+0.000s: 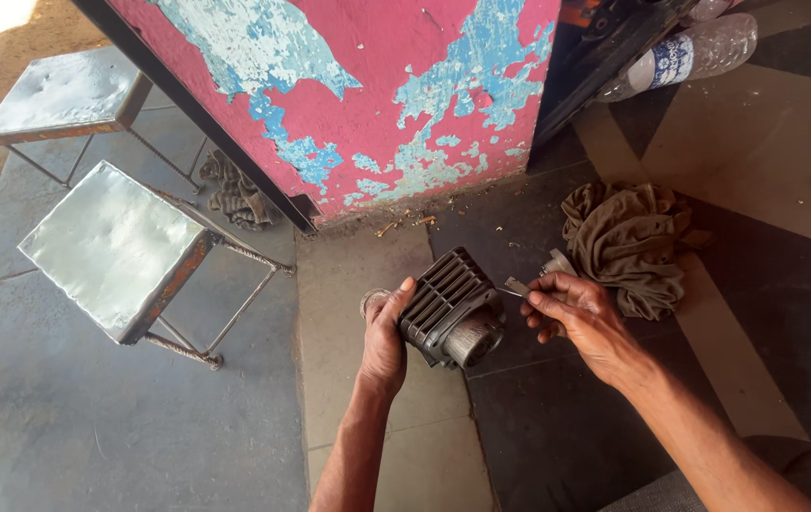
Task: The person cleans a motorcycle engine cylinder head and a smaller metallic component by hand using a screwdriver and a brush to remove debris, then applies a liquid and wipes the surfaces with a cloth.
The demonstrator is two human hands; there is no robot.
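We note the left hand (384,337) clamped on the finned engine cylinder (450,308) at mid-frame, above the floor (405,446). The right hand (578,318) has its fingers (543,301) pinched on a small metal blade (516,285); a slip could gouge the cylinder or nick our left hand.

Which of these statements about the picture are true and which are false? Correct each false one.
1. The left hand holds a finned metal engine part. True.
2. The right hand is empty. False: its fingers pinch a small flat metal piece.
3. A crumpled rag lies on the floor behind the right hand. True.
4. The wall is plain white. False: it is pink with peeling blue patches.
5. Two metal-topped stools stand at the left. True.
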